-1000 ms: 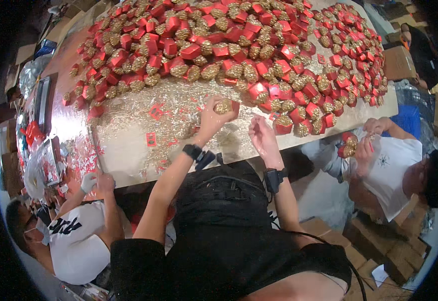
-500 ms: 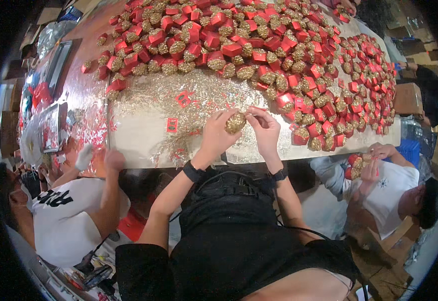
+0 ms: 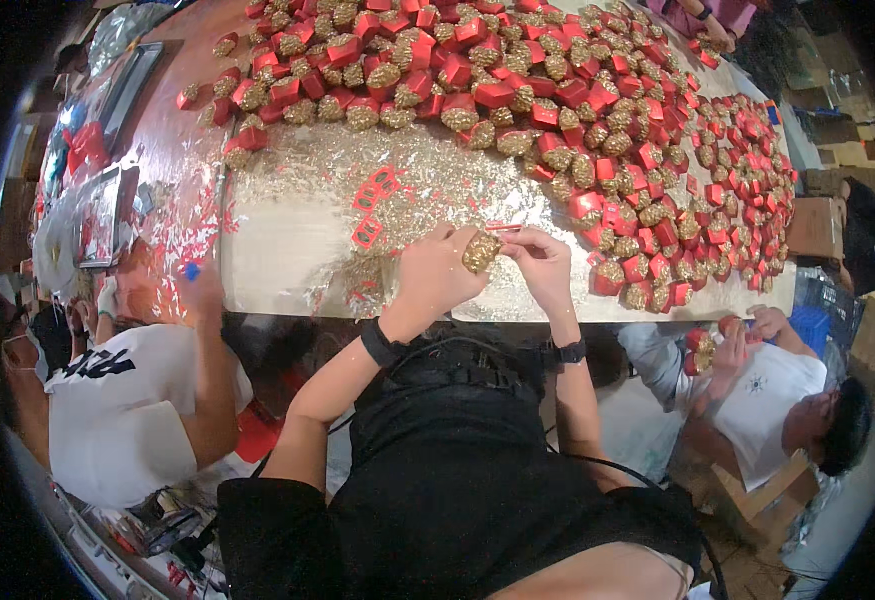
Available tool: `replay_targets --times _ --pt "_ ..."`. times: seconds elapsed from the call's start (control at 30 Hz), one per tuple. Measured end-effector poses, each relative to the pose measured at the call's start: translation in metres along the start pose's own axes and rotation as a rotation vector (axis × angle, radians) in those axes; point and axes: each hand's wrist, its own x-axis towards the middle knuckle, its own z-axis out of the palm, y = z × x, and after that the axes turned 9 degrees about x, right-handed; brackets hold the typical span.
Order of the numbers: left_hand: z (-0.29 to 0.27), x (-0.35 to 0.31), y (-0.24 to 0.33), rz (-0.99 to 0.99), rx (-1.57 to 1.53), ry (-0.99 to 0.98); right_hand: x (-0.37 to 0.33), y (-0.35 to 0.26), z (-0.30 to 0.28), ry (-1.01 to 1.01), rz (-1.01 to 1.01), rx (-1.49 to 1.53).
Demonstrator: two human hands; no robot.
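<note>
My left hand [image 3: 435, 272] is closed round a gold, bumpy, glittery ornament [image 3: 481, 252], shaped like a pine cone, just above the table's near edge. Against the right side of that ornament, the thumb and fingers of my right hand [image 3: 540, 266] are pinched together. A thin red strip [image 3: 503, 228] shows at those fingertips, seen edge-on. Beyond my left hand, several small red labels with dark marks lie on the board, one label [image 3: 367, 234] nearest to me.
A big heap of red and gold ornaments [image 3: 577, 130] covers the table's far and right parts. Gold glitter flakes [image 3: 307, 180] are strewn over the pale board [image 3: 267, 270]. Co-workers in white shirts sit at left [image 3: 122, 410] and right [image 3: 757, 400]. Metal-rimmed trays [image 3: 100, 220] lie far left.
The whole view has shifted a little, with the heap now higher in it. My left hand has turned the gold ornament slightly; my right fingers stay at its side. The left co-worker's arm has moved.
</note>
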Motion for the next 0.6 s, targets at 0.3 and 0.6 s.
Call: replay_targets --times 0.3,0.6 --pt "-0.001 -0.009 0.022 -0.044 0.097 0.030 -0.004 -0.017 0.002 0.006 -0.220 -0.327" --pt "0.011 -0.010 0.033 0.080 0.021 -0.036 -0.013 -0.024 -0.028 -0.018 -0.084 -0.305"
